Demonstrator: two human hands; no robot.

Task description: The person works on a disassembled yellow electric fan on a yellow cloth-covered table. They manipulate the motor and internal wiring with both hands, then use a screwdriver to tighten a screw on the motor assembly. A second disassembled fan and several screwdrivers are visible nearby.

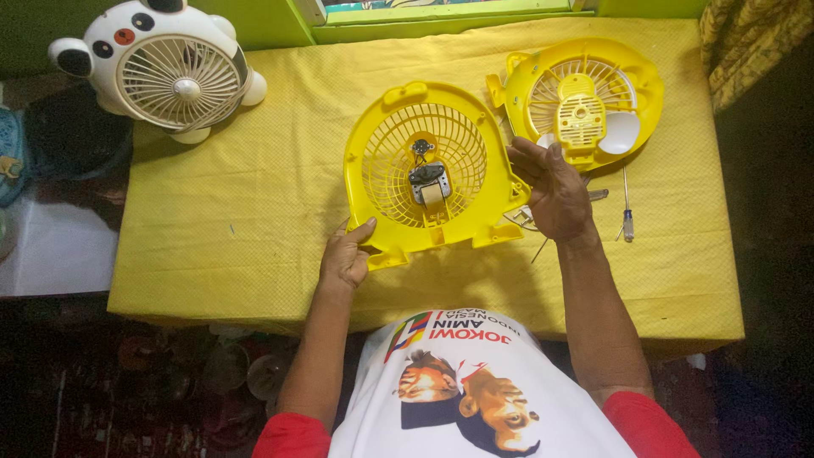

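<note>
Small tools (527,219) half hidden behind right hand (555,193) and yellow fan housing (428,170)

Table (254,254) under yellow quilted cloth fills view — far edge against bright green wall (254,21). Green sill (441,25) above, window frame barely visible. Patterned yellow curtain (746,51) hangs at upper right. Floor (127,382) below table dark, cluttered, details unclear. Light even, soft — shadows faint on cloth.

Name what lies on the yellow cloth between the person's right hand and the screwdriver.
In the head view, a small flat metal tool lies between the right hand and the screwdriver; otherwise only bare yellow cloth.
</note>
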